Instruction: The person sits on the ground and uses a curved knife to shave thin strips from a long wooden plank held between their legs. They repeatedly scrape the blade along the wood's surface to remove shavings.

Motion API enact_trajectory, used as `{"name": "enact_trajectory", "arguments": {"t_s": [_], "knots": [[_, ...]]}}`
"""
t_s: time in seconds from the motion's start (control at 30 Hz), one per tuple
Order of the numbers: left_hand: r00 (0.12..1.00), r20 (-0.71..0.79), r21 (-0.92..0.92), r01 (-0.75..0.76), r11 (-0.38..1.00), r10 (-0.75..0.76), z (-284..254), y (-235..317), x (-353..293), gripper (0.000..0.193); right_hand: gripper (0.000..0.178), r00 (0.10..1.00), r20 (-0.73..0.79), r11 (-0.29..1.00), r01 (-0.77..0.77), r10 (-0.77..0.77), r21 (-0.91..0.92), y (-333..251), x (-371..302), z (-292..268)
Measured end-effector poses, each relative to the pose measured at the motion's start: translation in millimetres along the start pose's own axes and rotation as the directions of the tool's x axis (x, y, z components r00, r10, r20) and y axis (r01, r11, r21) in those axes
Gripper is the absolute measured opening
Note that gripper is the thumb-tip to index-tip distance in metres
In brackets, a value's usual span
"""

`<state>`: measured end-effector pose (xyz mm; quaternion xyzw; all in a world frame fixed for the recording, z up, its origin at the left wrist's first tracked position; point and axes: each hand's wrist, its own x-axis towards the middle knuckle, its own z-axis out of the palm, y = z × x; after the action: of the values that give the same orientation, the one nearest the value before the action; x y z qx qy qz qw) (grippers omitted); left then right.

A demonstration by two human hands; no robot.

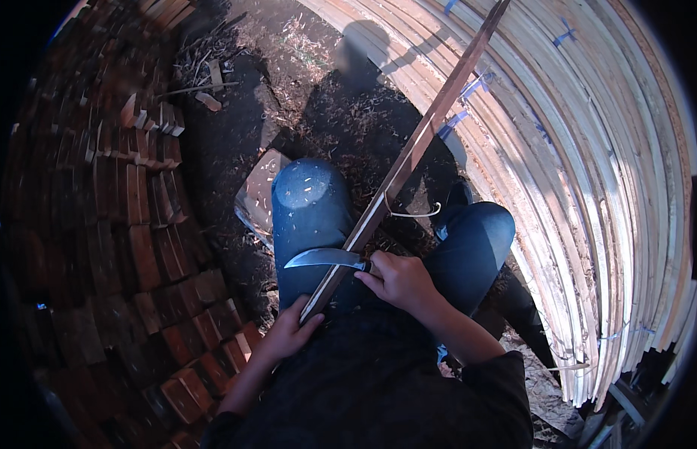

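Observation:
A long, narrow strip of dark wood (pixel 412 159) runs slantwise across my lap, its far end reaching up past the top of the view. One edge of it shows pale, freshly cut wood. My left hand (pixel 288 329) is closed round the near end of the strip. In my right hand (pixel 399 283) is the handle of a knife with a curved blade (pixel 324 258). The blade lies across the strip, a little beyond my left hand, its tip pointing left. A thin curled shaving (pixel 416 215) hangs from the strip farther up.
Stacked reddish-brown wood blocks (pixel 142 247) rise on the left. Long pale wooden strips (pixel 558 165), bundled with blue ties, curve along the right. A flat slab (pixel 260 185) sits beside my left knee. Chips and sticks (pixel 206 71) litter the dark ground ahead.

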<state>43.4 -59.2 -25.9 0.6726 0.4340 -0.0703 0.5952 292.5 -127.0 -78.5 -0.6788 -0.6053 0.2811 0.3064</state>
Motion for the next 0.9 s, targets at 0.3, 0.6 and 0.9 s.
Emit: {"name": "enact_trajectory", "arguments": {"t_s": [0.3,0.6,0.9], "knots": [[0.998,-0.003,0.005,0.064,0.998,-0.064,4,-1,2,0.03,0.029,0.866,-0.469,0.974,-0.221,0.172,-0.052,64,45,-43],[0.998,-0.046,-0.002,0.036,0.999,-0.036,3,-15,0,0.031,0.023,0.898,-0.248,0.913,-0.289,0.363,0.29,28,-6,-25],[0.997,-0.062,0.039,0.053,0.998,-0.05,6,-7,1,0.033,0.037,0.992,-0.105,0.996,-0.07,0.063,-0.062,34,8,-11]]}}
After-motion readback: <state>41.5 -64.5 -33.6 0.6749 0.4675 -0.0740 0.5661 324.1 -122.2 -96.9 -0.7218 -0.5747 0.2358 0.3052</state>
